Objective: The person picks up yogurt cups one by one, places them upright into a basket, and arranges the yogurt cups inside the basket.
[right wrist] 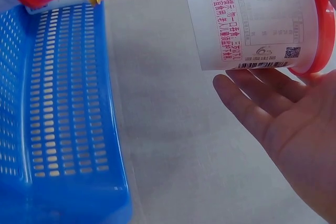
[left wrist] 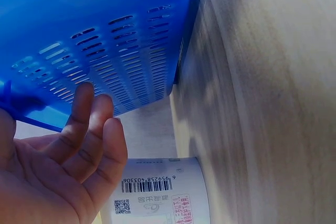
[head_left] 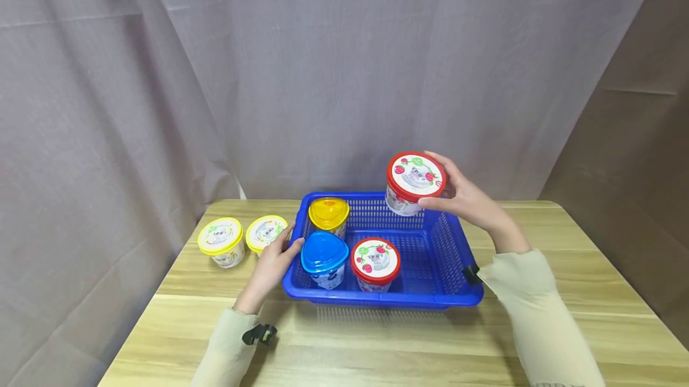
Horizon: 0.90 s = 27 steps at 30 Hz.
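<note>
My right hand [head_left: 467, 200] grips a red-lidded tub [head_left: 411, 176] printed with strawberries, above the back right of the blue plastic basket [head_left: 387, 299]. The right wrist view has this tub's white side [right wrist: 252, 24] tipped over, fingers along it. At the basket's left rim, my left hand [head_left: 273, 267] holds on, thumb on top; the fingers [left wrist: 84, 111] curve up along the outer wall. Inside the basket stand a yellow triangular-lidded cup [head_left: 329, 213], a blue triangular-lidded cup [head_left: 325, 252] and another red-lidded tub [head_left: 375, 259].
Left of the basket, two yellow-lidded tubs stand on the wooden table [head_left: 377, 351]: an outer tub [head_left: 221, 237] and an inner tub [head_left: 265, 231] partly behind my left hand. A grey curtain [head_left: 344, 76] hangs behind the table's back edge.
</note>
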### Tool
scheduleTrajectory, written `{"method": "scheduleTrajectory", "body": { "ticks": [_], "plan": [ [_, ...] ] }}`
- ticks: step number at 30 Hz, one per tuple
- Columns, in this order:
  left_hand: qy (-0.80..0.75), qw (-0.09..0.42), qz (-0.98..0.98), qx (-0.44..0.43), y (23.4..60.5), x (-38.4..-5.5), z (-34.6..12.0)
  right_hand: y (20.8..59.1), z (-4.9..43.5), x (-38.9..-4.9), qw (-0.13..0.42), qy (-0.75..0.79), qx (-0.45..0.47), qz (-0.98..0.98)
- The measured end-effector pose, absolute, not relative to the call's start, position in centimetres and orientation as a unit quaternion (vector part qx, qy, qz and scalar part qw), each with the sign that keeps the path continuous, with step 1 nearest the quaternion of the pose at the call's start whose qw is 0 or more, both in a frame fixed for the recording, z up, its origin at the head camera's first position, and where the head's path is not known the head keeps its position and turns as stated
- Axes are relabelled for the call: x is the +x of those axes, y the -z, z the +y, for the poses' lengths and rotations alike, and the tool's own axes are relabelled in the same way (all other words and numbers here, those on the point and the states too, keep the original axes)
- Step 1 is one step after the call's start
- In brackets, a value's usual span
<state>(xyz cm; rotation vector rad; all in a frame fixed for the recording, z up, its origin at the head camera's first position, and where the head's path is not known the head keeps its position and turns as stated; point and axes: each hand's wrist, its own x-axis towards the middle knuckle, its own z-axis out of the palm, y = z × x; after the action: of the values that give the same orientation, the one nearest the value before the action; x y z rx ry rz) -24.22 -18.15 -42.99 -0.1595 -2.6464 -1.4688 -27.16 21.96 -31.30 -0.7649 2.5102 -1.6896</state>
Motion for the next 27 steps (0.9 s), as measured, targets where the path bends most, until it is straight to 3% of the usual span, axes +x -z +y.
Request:
{"method": "scheduleTrajectory", "body": {
  "ticks": [27],
  "plan": [
    [0.497, 0.054, -0.865, -0.053, 43.1, -23.9, -17.1, 34.4, 17.9, -31.1, 0.045, 0.531, -0.248, 0.809]
  ]
}}
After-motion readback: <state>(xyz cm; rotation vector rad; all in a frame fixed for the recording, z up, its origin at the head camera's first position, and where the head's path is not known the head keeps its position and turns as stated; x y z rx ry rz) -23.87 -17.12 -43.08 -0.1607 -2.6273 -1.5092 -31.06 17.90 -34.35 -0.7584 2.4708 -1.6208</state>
